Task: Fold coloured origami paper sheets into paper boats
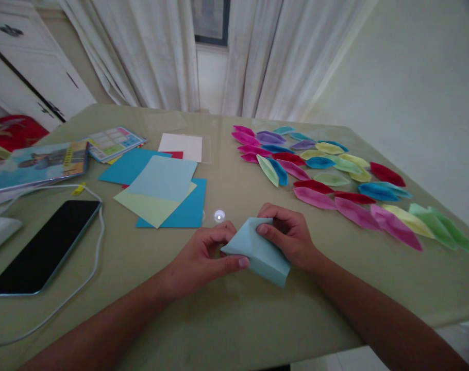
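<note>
Right of the smartphone [45,247], 2 hands grip 1 pale-blue origami sheet [253,242], partly folded, above the table [203,330]. The left hand [205,260] is nearly closed, pinching its left corner, thumb on top; the right hand [290,234] curls around the far right side, thumb pressed flat on the paper.

The step looks like shaping or creasing a fold; the next move seems to call for aligned edges and firm thumb pressure.

Beyond the smartphone, to its right, lie at least 6 loose origami sheets [163,178]: 2 blue, 1 light blue, 1 yellow, 1 red, 1 white. Far right of it sit over 25 boat-shaped paper folds [314,198], 4 red; overlaps prevent an exact count.
</note>
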{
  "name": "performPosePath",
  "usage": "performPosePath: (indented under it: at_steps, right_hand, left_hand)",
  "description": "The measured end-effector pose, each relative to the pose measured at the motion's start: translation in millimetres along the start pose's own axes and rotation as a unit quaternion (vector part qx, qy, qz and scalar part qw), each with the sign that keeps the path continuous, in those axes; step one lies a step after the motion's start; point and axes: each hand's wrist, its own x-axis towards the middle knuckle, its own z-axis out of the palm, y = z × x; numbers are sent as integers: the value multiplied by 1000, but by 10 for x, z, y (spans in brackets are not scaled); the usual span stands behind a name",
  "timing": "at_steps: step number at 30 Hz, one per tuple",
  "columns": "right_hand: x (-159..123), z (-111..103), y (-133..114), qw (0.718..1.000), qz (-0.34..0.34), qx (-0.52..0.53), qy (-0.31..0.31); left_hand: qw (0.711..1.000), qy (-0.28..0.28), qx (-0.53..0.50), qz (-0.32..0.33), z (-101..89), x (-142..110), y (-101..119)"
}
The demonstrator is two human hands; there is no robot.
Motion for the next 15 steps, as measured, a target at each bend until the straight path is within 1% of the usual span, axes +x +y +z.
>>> performPosePath:
  at_steps: [3,11,15]
  right_hand:
    - [-6,-3,8,1000,3,2,-4]
    - [-12,-23,27,998,26,52,0]
    - [-21,-33,30,997,26,73,-8]
  left_hand:
    - [999,3,30,26,-25,11,11]
    - [988,11,97,124,-88,27,67]
    - [982,3,123,143,-94,9,101]
